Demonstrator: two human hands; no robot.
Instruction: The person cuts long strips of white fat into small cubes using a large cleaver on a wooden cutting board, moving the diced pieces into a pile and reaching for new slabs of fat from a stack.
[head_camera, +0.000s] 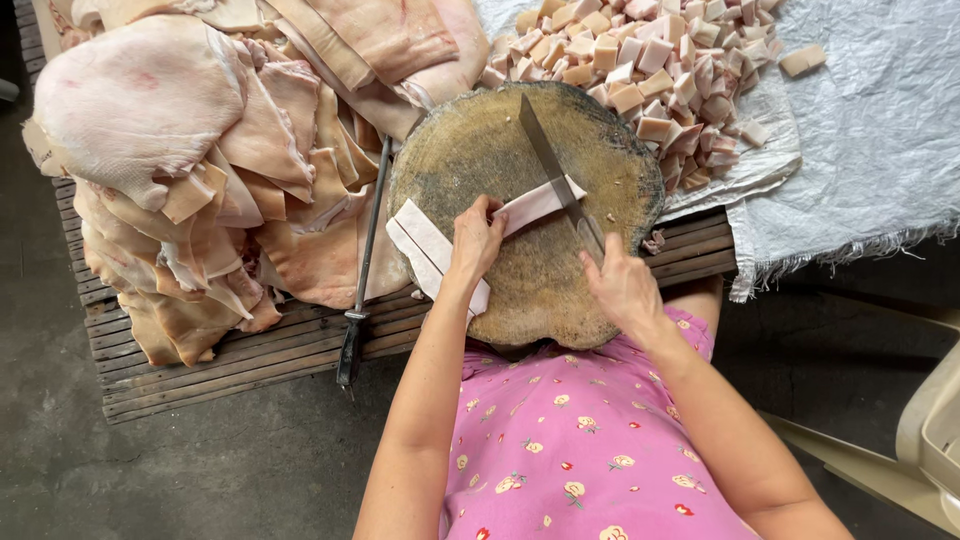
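A round wooden chopping block (480, 150) rests on a low slatted wooden platform (250, 355). Across the block lie long pale strips of pork fat (425, 245). My left hand (475, 240) presses down on one strip. My right hand (620, 285) grips the handle of a long knife (550, 165), whose blade crosses the strip's right end and points away from me.
A big heap of raw pork skin slabs (190, 150) fills the platform's left side. Several cut fat cubes (640, 60) are piled on a white woven sack (870, 140) beyond the block. A sharpening steel (362, 270) lies left of the block. A pale plastic item (935, 430) stands at right.
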